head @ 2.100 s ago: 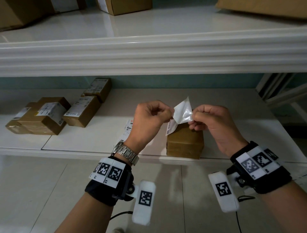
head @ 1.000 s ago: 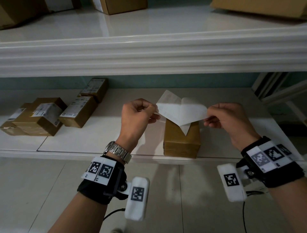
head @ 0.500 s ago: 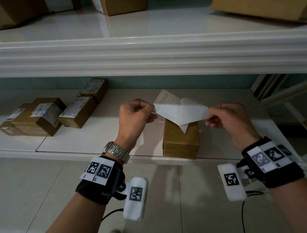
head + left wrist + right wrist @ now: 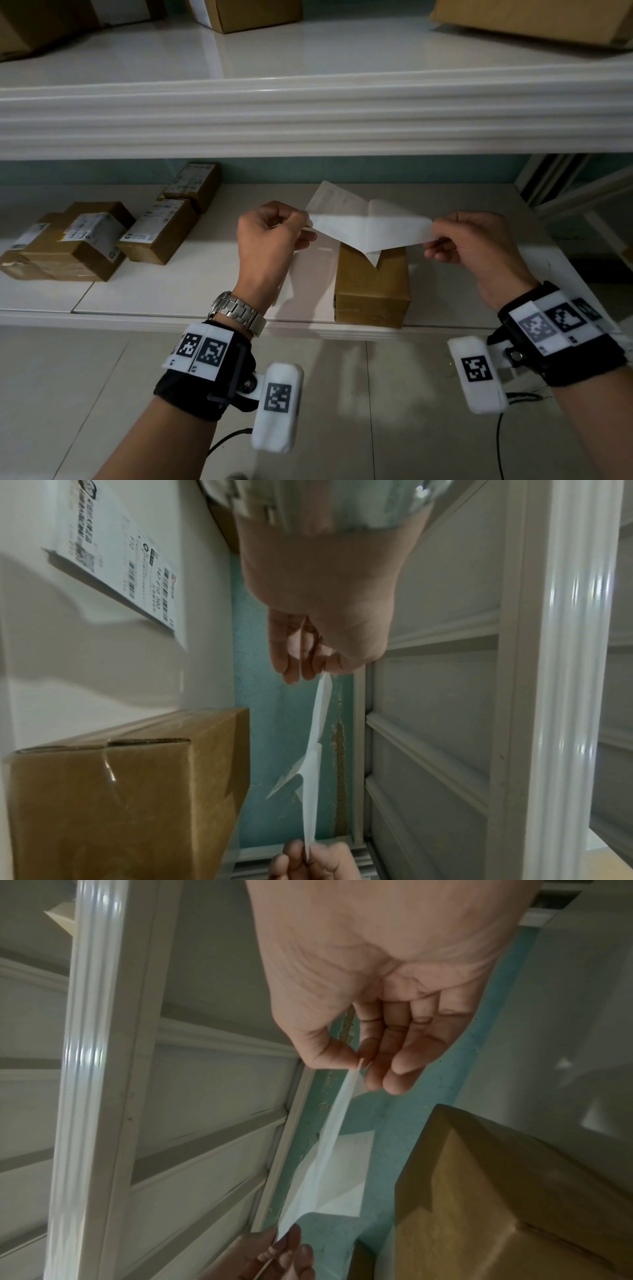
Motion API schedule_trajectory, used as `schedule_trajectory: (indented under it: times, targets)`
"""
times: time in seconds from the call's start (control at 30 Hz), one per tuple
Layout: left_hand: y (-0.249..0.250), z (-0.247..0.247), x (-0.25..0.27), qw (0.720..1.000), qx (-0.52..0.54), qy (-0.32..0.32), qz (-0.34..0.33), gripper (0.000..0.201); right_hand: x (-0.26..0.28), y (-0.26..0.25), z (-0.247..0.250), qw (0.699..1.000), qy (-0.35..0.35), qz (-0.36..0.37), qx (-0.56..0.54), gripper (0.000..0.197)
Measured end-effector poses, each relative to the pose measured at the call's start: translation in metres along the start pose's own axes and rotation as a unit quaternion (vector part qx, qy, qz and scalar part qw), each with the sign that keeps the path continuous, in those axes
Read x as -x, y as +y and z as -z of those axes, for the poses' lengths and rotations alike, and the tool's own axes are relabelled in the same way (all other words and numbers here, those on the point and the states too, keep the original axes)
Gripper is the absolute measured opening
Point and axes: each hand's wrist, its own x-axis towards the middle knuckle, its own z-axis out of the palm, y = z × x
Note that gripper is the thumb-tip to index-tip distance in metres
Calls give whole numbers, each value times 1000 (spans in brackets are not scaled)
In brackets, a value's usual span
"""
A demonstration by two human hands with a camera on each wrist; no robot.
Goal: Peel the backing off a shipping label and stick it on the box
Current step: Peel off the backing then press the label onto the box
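Both hands, left hand [image 4: 270, 236] and right hand [image 4: 479, 246], pinch the half-peeled label [image 4: 370, 228] above the box [image 4: 371, 287], labelled parcels [image 4: 85, 240] leftward.

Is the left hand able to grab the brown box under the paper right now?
Probably not yet. The box sits near on the shelf, unblocked, but the left hand pinches the label, which the right hand is peeling.
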Motion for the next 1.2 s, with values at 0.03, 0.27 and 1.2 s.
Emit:
schedule_trajectory:
  times: [0.03, 0.27, 1.2]
  targets:
    - [0, 0, 0, 1000, 2, 2, 1, 11, 0, 0, 0, 1000, 1, 1, -1, 21]
    - [1, 2, -1, 1000, 5, 9, 4, 11, 0, -2, 2, 1000, 6, 5, -2, 23]
    - [3, 8, -4, 999, 20, 40, 9, 8, -6, 1, 12, 999, 31, 12, 12, 23]
